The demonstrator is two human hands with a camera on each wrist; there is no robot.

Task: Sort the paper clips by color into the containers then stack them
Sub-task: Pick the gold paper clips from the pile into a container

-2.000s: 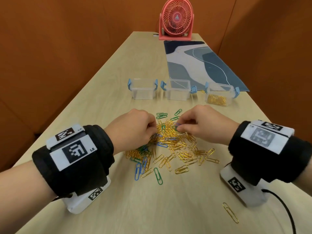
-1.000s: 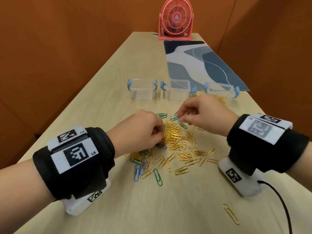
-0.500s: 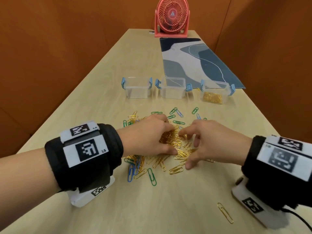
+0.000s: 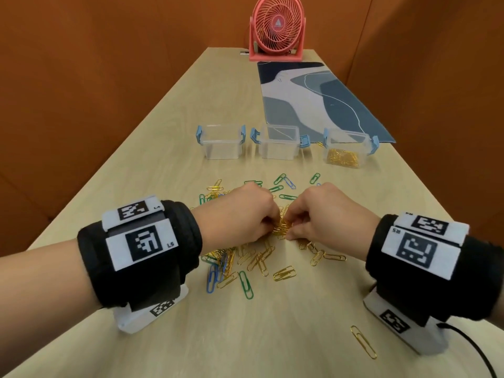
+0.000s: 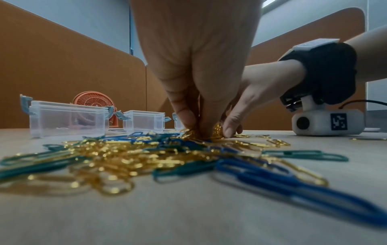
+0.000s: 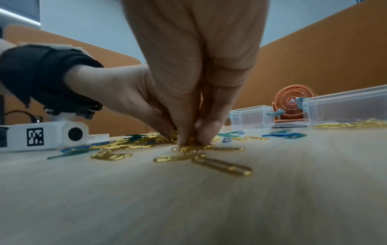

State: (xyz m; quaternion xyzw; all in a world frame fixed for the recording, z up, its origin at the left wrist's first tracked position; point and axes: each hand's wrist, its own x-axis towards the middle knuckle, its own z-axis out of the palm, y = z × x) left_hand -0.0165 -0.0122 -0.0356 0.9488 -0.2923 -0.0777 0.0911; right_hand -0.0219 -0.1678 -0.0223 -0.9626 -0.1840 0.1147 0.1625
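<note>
1. The left hand (image 4: 240,214) and right hand (image 4: 324,214) meet fingertip to fingertip over the middle of the tabletop (image 4: 272,336), both with fingers curled down and pinching the same small bunch of gold paper clips (image 4: 282,227).
2. From the left wrist view the left hand's fingertips (image 5: 188,116) press into the gold clips on the wood; the right wrist view shows the right hand's thumb and fingers (image 6: 209,127) closed on them in the same way.
3. The rest of the paper clip pile (image 4: 245,257), mostly gold with some blue and green, lies scattered around and nearer than the hands.
4. A few green and blue clips (image 4: 283,184) lie just beyond the hands, toward the containers.
5. One gold clip (image 4: 364,341) lies alone near the near right edge of the tabletop.
6. Three clear containers with blue latches stand in a row beyond the pile: the left container (image 4: 221,143) and middle container (image 4: 278,143) look empty, the right container (image 4: 346,151) holds gold clips.
7. A patterned blue mat (image 4: 313,99) lies behind the containers along the right side.
8. A pink desk fan (image 4: 276,28) stands at the far edge.
</note>
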